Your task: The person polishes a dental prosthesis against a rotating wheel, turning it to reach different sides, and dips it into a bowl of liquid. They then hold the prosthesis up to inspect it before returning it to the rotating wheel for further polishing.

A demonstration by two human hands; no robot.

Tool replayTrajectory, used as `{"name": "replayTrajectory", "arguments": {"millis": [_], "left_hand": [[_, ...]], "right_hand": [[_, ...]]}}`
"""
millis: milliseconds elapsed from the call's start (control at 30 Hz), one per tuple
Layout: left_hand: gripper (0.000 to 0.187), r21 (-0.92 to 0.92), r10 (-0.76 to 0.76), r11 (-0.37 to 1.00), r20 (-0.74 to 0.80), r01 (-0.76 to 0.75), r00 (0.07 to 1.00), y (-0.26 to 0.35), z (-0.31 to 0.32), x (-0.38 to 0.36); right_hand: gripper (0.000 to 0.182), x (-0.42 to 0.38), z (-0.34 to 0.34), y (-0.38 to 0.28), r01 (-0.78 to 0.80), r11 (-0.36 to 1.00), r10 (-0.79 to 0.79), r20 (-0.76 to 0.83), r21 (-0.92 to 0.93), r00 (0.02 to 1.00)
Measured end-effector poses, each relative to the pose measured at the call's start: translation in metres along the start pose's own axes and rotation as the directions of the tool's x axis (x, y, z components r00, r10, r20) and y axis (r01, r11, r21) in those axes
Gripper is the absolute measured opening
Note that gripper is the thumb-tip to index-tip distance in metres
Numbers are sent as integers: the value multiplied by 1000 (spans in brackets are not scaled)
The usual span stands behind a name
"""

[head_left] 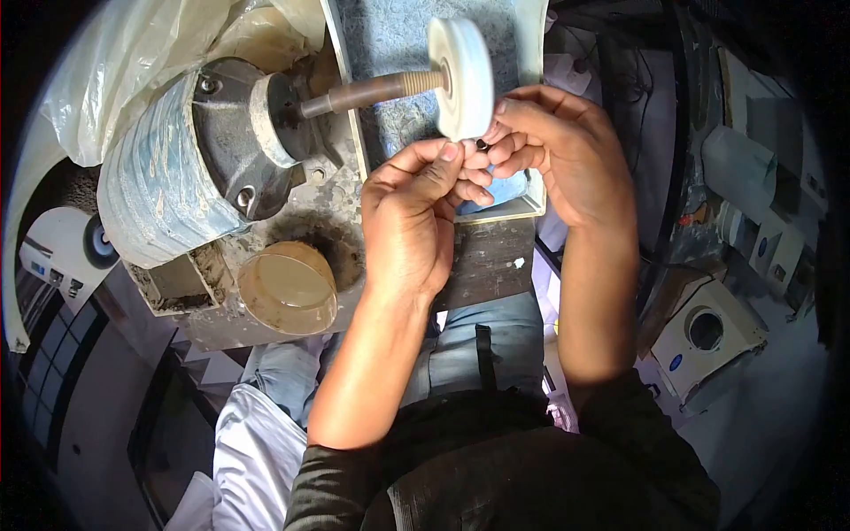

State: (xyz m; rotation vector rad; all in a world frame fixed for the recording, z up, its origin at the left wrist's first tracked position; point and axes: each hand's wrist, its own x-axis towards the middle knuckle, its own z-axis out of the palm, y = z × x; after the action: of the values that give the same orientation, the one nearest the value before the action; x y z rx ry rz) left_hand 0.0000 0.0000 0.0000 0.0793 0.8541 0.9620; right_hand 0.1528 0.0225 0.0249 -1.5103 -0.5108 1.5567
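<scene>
A white buffing wheel (467, 80) sits on the tapered, threaded end of a motor shaft (376, 91). Right at its lower rim, a small dark piece (482, 144) shows between the fingertips of both hands. My left hand (414, 199) is closed, thumb and index finger pinched just under the wheel. From the other side, my right hand (562, 146) has its fingers curled in to the same small piece, with its thumb close to the wheel's right face. Fingers cover most of the piece, and I cannot tell its kind.
The blue-grey motor (168, 168) stands at left on a stained bench (212, 332). A round container of cloudy liquid (288, 288) stands near the bench's front edge, beside a small dirty box (181, 283). Behind the wheel is a lint-covered tray (542, 53). Plastic sheeting (133, 62) hangs upper left.
</scene>
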Motion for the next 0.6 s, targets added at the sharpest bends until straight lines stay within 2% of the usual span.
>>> {"name": "replayTrajectory", "arguments": {"millis": [167,600], "left_hand": [[19,-6,-37,999,-14,37,999,2,4,-2],[20,-50,-89,995,-60,86,994,0,4,-2]], "right_hand": [[10,8,-4,-2,-44,999,43,61,5,997],[13,15,-11,8,-106,994,104,78,25,992]]}}
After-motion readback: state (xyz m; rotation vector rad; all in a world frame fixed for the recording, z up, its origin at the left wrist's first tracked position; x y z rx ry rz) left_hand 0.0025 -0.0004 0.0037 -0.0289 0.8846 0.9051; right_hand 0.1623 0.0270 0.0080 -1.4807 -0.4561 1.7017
